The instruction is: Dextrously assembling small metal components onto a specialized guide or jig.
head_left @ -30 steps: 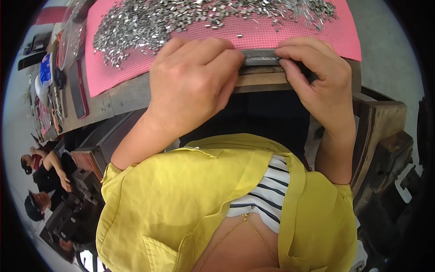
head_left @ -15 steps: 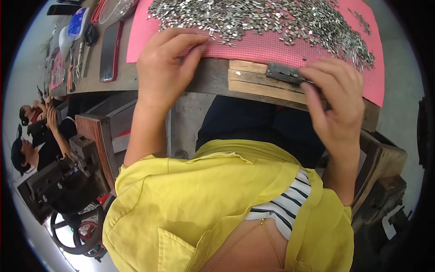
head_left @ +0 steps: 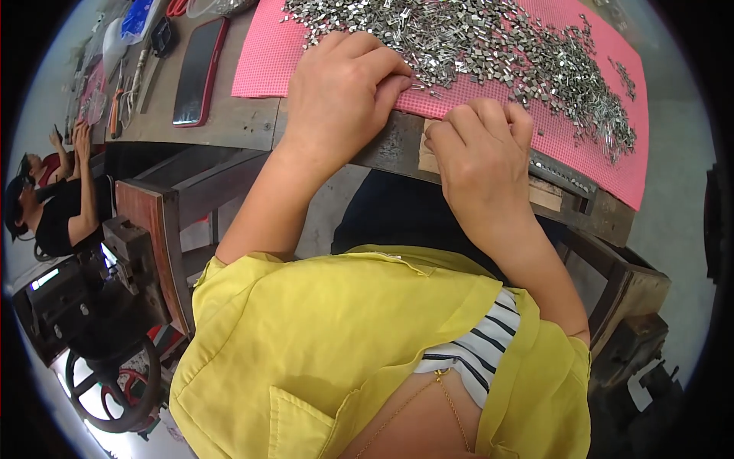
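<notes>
And here's the left hand (head_left: 336, 99) at the near edge of the pink mat (head_left: 260, 65), thumb and forefinger drawn together, tips right beside the loose metal pieces (head_left: 497, 50); whether one is pinched, I can't tell. Over to the right hand (head_left: 483, 157), just off the mat's near edge, fingers bent downward and bunched over the dark metal bar (head_left: 564, 177); their tips are hidden, so the grip can't be read. That bar lies along the mat's near edge, toward its right, on pale wood (head_left: 544, 196). Half a second ago this hand was at the bar's right end; now it covers the left. The left hand has moved rightward along the mat, up to the pieces.
</notes>
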The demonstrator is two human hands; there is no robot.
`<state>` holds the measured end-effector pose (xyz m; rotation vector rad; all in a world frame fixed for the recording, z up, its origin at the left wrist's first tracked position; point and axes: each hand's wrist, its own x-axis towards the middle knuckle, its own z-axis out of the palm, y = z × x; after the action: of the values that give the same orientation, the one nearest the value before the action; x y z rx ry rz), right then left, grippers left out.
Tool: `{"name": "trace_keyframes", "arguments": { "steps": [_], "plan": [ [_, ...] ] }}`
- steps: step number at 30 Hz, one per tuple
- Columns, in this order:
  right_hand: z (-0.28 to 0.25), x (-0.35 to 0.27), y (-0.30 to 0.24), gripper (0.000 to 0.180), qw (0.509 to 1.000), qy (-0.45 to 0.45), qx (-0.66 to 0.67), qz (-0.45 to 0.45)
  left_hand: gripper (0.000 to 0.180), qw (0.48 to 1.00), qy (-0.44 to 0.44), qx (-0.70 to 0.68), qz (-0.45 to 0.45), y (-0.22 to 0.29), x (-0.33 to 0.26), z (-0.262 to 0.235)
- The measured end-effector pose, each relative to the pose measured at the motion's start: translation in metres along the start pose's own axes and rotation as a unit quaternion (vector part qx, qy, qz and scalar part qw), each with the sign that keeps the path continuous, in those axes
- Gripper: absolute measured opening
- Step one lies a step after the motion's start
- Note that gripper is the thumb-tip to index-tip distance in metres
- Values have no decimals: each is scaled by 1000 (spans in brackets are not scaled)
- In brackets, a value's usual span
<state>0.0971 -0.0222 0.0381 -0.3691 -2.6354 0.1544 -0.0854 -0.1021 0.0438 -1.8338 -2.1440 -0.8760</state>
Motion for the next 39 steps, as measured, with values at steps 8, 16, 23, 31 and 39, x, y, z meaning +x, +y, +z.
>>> {"name": "trace_keyframes", "arguments": {
  "steps": [8,16,23,31,39],
  "plan": [
    [-11,14,20,6,997,48,-41,34,13,1000,12,1,18,-6,-3,7],
    [-15,32,15,12,998,15,-34,59,15,996,19,71,54,-3,-2,-1],
    [-3,38,12,15,996,35,-37,71,13,997,13,39,69,-2,-2,-4],
    [-13,29,24,10,996,42,9,78,8,993,-64,67,77,0,8,-17],
    [-67,-33,74,5,959,80,223,154,8,992,-88,45,73,-2,11,-24]
  ]
}}
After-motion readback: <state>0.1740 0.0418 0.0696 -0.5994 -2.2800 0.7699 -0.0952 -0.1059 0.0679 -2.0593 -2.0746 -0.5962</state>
